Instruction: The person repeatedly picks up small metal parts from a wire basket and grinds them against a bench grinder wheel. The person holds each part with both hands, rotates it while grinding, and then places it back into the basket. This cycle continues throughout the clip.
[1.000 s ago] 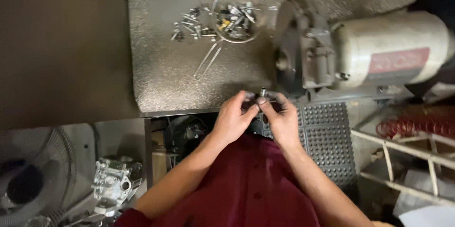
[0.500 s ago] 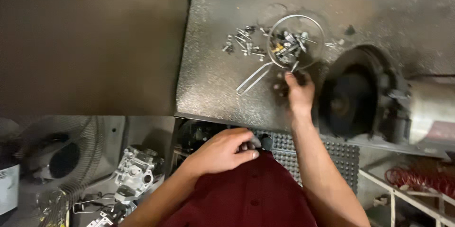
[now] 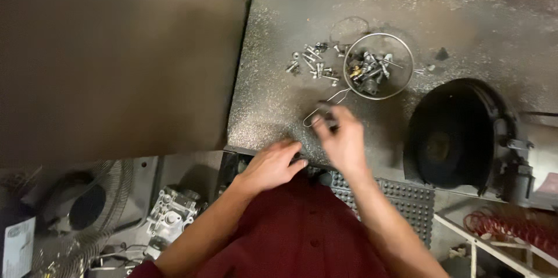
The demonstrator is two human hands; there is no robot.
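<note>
Grey cast metal shows at the far left, low down: an engine part (image 3: pixel 170 220) lying on the floor beside a round wire fan guard (image 3: pixel 70 220). Further right, the left hand (image 3: pixel 272 164) rests at the near edge of the speckled metal workbench (image 3: pixel 465 16), fingers curled together over something small and dark that cannot be made out. Just beside it, the right hand (image 3: pixel 343 138) hovers blurred over the bench, fingertips pinched on a small dark piece near a bent wire (image 3: pixel 319 109). Beyond lie loose bolts (image 3: pixel 311 63), then a wire basket (image 3: pixel 378 66) of screws and fittings. Rightmost stands a black wheel guard (image 3: pixel 459 133) of a bench grinder.
</note>
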